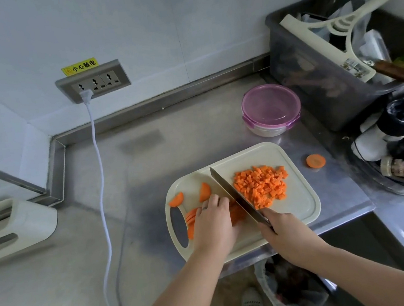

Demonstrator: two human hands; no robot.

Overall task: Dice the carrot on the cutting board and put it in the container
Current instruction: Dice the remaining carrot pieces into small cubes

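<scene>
**Clamped on the knife, roughly halfway through this carrot**

Got the right hand (285, 231) wrapped tight round the handle of the knife (236, 194), blade running away from the grip and edge-down on the cutting board (301, 201). Got the left hand (212, 217) right beside the blade, fingers curled over a fanned stack of carrot slices (191, 217), pinning them flat.

Done so far, by the look of it: a decent heap of diced carrot (262, 186) piled against the far face of the blade, just ahead of the knife hand. Probably a good half of the job, maybe a bit more.

Left to chop: that stack under the left hand, plus two half-moon pieces (204, 191) lying loose beyond the left knuckles, out towards the board's handle hole. Also one round slice (315, 161) sitting off the board on the steel counter (145, 159), past the dice pile on the knife hand's side. Needs rescuing or binning, can't say which.

Then the transfer, not started at all. Container (270, 108) parked well beyond the knife tip, up the counter from the board, purple lid on and apparently clipped down. Nothing orange inside, as far as can be made out through the lid. So: finish the chopping, park the knife, pop that lid, scoop the lot in.
</scene>
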